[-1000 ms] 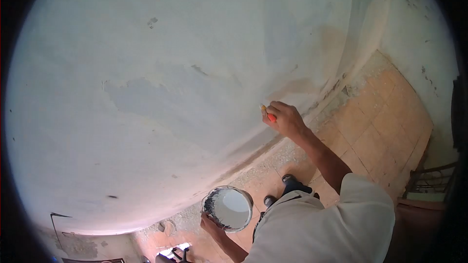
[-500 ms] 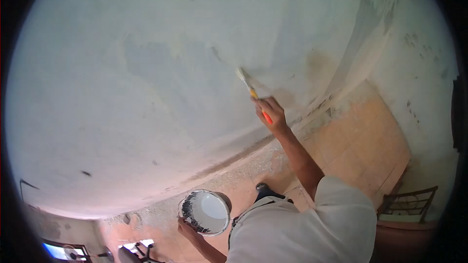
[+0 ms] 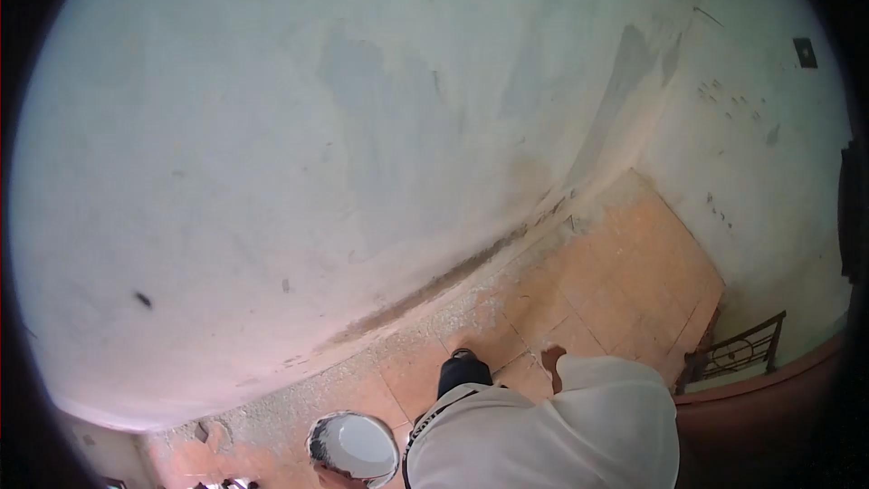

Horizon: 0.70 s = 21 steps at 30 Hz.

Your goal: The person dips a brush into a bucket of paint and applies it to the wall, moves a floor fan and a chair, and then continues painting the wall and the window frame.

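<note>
My left hand (image 3: 337,478) grips the near-left rim of a white bucket (image 3: 396,464) at the bottom of the view. White paint (image 3: 364,448) is in it, and dark smears mark its left inner wall. Beyond the white sleeve (image 3: 602,407) only a small piece of my lowered right arm or hand (image 3: 551,360) shows. Its fingers cannot be made out, and no brush is visible. Ahead stands a pale wall (image 3: 226,172) with grey patches (image 3: 362,81) and a brown stained strip (image 3: 434,285) along its foot.
Orange floor tiles (image 3: 625,254) run along the wall, with pale debris (image 3: 262,412) at its base. A second wall (image 3: 751,163) with a dark socket plate (image 3: 805,52) meets it at the right. A metal railing (image 3: 738,344) stands lower right. My shoe (image 3: 463,353) is below.
My right hand has dropped from the wall toward my side, and the paintbrush it held has gone out of sight. My left hand and the bucket sit lower in view. The camera has shifted.
</note>
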Available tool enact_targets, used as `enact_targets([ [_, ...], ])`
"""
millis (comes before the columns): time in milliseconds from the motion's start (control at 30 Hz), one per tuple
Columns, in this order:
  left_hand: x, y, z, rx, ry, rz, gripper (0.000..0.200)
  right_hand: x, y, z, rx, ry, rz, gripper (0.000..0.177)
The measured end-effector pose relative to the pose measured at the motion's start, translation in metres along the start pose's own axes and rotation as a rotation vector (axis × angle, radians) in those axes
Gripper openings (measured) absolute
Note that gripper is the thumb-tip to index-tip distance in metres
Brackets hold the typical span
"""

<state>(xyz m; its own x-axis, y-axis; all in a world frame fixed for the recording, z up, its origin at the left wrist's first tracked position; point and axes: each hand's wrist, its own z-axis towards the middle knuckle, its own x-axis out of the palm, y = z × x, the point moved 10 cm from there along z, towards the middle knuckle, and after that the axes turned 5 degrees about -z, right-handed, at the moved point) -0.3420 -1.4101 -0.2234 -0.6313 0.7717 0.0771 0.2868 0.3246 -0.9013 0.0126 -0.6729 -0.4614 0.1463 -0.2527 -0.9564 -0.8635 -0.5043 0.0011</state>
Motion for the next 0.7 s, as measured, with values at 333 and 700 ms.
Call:
enact_targets([
  [333,-0.159,-0.017,-0.032,0.000,-0.513,-0.144,0.029,-0.087,0.236,0.002,-0.441,0.441,0.258,0.028],
  [700,-0.235,0.074,-0.060,0.020,-1.201,-0.374,0.034,-0.039,0.766,0.150,-0.795,0.598,0.319,0.029],
])
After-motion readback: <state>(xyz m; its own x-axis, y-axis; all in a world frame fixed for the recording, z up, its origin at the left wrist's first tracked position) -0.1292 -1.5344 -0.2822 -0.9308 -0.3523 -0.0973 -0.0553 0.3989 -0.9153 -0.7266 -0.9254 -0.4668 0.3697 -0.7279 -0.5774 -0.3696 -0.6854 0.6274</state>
